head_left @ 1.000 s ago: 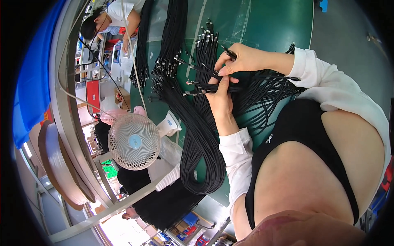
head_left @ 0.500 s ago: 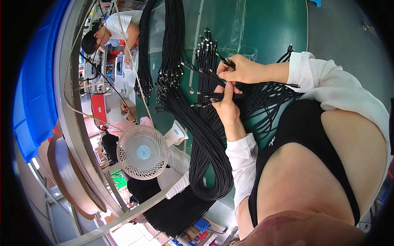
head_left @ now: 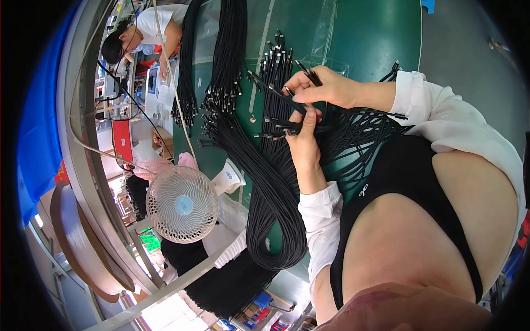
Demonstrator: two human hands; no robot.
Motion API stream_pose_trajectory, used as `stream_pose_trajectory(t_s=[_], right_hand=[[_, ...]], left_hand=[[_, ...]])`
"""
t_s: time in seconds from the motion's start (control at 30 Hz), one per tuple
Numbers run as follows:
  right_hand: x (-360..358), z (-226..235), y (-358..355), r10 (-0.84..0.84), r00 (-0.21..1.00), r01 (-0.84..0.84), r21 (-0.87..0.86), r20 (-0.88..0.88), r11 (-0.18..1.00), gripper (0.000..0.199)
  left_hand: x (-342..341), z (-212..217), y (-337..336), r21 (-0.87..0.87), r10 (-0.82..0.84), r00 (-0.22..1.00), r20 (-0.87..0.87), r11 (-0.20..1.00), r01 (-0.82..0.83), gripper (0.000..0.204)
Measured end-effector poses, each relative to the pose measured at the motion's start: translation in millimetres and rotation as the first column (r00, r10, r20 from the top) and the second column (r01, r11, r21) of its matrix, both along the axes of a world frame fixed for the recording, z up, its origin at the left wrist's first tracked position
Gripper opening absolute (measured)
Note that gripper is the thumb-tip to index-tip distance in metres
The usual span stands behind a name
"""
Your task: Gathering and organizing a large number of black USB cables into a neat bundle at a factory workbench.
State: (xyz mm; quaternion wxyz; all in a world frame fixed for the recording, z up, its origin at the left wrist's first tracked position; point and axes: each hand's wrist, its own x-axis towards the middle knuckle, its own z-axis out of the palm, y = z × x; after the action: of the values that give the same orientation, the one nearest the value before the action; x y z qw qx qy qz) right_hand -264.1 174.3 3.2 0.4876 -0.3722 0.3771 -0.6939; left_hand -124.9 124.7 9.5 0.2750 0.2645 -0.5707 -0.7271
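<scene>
Head view: a broad green worktop with a smooth surface is the largest thing. Down its lower left part lies a thick bundle of thin black cables bent into a loop. On its upper left part runs a long, straight bundle of black cables, with a second straight black bundle along the left edge. Across its right part spreads a loose fan-out of black cables, partly beneath the hands.

Beyond the worktop's left edge stand a large reel with brown flanges and a pale winding and a person in a white top. At that same edge is a round white electric fan with a pale blue hub.

Over the worktop's middle, the two bare hands are close together. The right hand, farther up, has its grip closed on a few black cable ends that poke out between the fingers. The left hand, just below, has its grip closed around a small cluster of black cables, thumb on top, ends pointing toward the left edge. Smallest are the silver metal connector tips massed on the worktop's left part.
</scene>
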Motion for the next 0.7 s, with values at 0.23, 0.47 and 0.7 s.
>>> stream_pose_trajectory(t_s=[0.23,0.47,0.7], right_hand=[[0.7,-0.8,4.4,-0.081,0.995,0.083,0.036,-0.064,0.996,0.025],[9.5,-0.2,11.2,-0.075,0.975,0.073,-0.021,-0.208,0.997,0.018],[-2.1,-10.9,5.6,-0.137,0.981,0.118,-0.142,-0.137,0.983,0.017]], left_hand=[[-10.5,0.7,9.0,-0.161,0.172,0.982,-0.076,0.970,-0.182,0.013],[-4.7,-9.7,6.9,-0.117,0.143,0.972,-0.184,0.979,-0.167,0.010],[-7.0,-8.0,6.2,-0.195,0.229,0.961,-0.157,0.946,-0.257,0.007]])
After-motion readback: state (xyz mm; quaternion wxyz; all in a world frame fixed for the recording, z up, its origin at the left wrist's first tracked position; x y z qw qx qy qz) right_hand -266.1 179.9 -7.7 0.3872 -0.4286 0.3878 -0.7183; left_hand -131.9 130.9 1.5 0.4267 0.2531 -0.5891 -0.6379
